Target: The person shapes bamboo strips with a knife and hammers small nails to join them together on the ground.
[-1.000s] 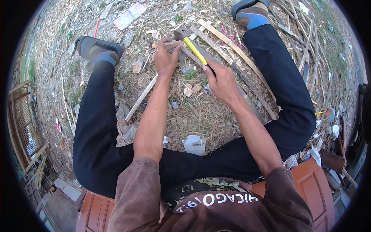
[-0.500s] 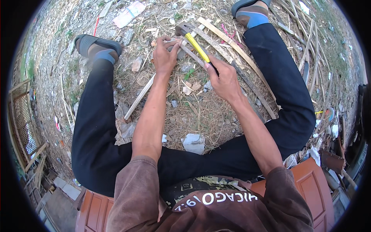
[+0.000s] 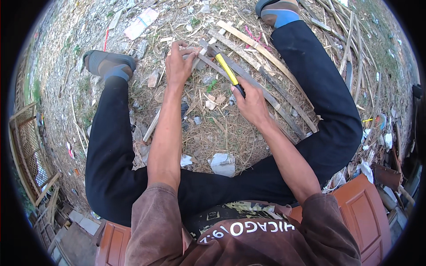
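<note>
My right hand (image 3: 253,101) is wrapped round the black grip of a claw hammer (image 3: 226,68) with a yellow handle. Its metal head lies just right of my left fingers, over the crossing wood. My left hand (image 3: 176,68) is closed, thumb and forefinger pinching at the end of a thin grey wooden strip (image 3: 213,65). That strip crosses a pale wooden strip (image 3: 151,127), which runs under my left forearm. Whether a nail sits between the fingertips is too small to tell.
Longer wooden slats (image 3: 266,53) lie to the right of the hammer, near my right leg. A pale broken slab (image 3: 222,164) rests on the straw-strewn ground before me. Reddish-brown panels (image 3: 361,217) are at my sides. A lattice frame (image 3: 29,146) stands far left.
The hammer head has shifted down and right, off the spot beside my left fingertips. Both hands and the view have moved slightly; my left hand keeps its pinch.
</note>
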A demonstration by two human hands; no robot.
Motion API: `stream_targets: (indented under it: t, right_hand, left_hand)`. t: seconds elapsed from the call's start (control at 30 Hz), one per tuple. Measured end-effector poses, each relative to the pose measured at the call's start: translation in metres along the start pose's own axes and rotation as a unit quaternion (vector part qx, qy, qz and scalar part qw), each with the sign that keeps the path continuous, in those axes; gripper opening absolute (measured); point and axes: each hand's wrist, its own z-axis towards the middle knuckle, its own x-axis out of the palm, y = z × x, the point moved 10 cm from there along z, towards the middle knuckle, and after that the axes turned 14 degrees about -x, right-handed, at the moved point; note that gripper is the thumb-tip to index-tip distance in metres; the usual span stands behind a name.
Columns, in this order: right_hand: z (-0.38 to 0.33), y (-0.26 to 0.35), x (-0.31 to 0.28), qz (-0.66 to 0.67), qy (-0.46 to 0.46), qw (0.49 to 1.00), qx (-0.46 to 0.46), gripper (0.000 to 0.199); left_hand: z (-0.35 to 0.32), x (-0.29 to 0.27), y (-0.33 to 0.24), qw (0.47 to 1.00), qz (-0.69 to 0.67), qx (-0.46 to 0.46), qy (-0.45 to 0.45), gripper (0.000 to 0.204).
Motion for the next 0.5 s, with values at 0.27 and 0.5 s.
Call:
stream_targets:
  t: [0.27,0.5]
  right_hand:
    - [-0.0010,0.0013,-0.0021,0.006,-0.028,0.999,-0.027,0.026]
    - [0.0003,0.0022,-0.0061,0.014,-0.039,0.999,-0.027,0.025]
  left_hand:
    - [0.0007,0.0088,-0.0087,0.995,0.045,0.085,0.007,0.035]
    - [-0.0061,0.0087,-0.0057,0.995,0.031,0.088,-0.015,0.035]
